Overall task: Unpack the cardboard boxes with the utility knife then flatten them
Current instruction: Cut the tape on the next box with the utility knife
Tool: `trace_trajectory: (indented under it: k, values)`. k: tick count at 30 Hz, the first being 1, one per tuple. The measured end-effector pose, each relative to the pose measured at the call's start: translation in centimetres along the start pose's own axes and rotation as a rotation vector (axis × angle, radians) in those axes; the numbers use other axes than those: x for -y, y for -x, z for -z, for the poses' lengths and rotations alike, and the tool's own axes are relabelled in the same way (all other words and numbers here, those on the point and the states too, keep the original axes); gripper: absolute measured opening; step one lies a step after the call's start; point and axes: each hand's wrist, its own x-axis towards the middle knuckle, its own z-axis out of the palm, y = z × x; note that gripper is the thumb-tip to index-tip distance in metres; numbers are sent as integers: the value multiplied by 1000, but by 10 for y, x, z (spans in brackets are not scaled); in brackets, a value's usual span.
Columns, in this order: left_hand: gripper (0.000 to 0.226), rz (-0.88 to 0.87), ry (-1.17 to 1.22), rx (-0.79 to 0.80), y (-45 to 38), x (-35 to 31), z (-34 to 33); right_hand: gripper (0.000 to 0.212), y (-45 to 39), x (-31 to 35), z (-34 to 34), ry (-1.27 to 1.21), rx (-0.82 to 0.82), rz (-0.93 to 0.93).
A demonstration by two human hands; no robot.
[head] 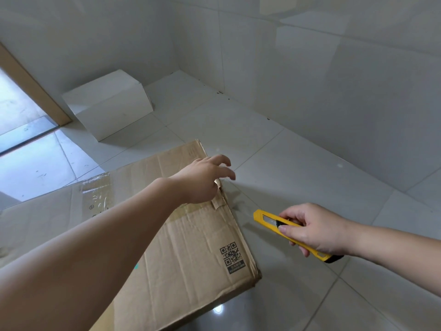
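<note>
Right hand [315,231]: curled round the yellow utility knife [290,231], thumb on the slider; the knife is held above the tiled floor [298,163], just beside the right edge of the brown cardboard box [191,247]. Whether any blade is out cannot be told.
Left hand [202,179]: fingers spread and loosely bent, holding nothing, over the right edge of the box near a torn strip of brown tape [218,199].
Brown cardboard box: lies flat on the floor in the near-left part of the view, its QR code print [231,256] toward the near right corner.
Handling: the corrugated board looks light and fairly stiff, creased and likely to bend along its folds; an edge or corner offers the surest hold, away from the glossy clear tape [95,194].
White box [107,103]: standing closed against the far wall, well apart from both hands.
Hidden: the left forearm covers the middle of the brown box; its left and near parts run out of view.
</note>
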Motion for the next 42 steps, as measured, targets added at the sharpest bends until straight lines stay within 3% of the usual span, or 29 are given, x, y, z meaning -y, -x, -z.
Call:
trace_trajectory:
  k: [5, 7, 14, 19, 23, 26, 28, 31, 36, 42]
  values:
    - [59, 99, 25, -102, 17, 23, 16, 7, -3, 6, -4, -27, -133, 58]
    - [55, 203, 5, -137, 32, 40, 19, 10, -3, 21, -10, 227, -151, 171]
    - [40, 557, -5, -194, 100, 107, 23, 58, -3, 92, -59, 979, 276, 559]
    - [46, 605, -53, -97, 128, 126, 12, 46, -12, 102, -83, 1159, 350, 575]
    - [44, 568, -56, -132, 126, 128, 11, 41, -31, 105, -66, 1135, 261, 484]
    - [46, 583, -37, -154, 130, 137, 7, 30, -65, 109, -44, 1153, 1, 342]
    - [46, 615, -32, -144, 135, 145, 7, 23, -84, 114, -32, 1104, -204, 255]
    - [46, 676, -58, -173, 147, 164, 10, 30, -88, 115, -32, 715, -384, 182]
    - [53, 895, -53, -179, 184, 210, 13, 38, -65, 123, -104, 118, -132, 70]
    - [61, 1143, 19, -146, 215, 244, 5, 31, -89, 153, -140, -195, -192, 3]
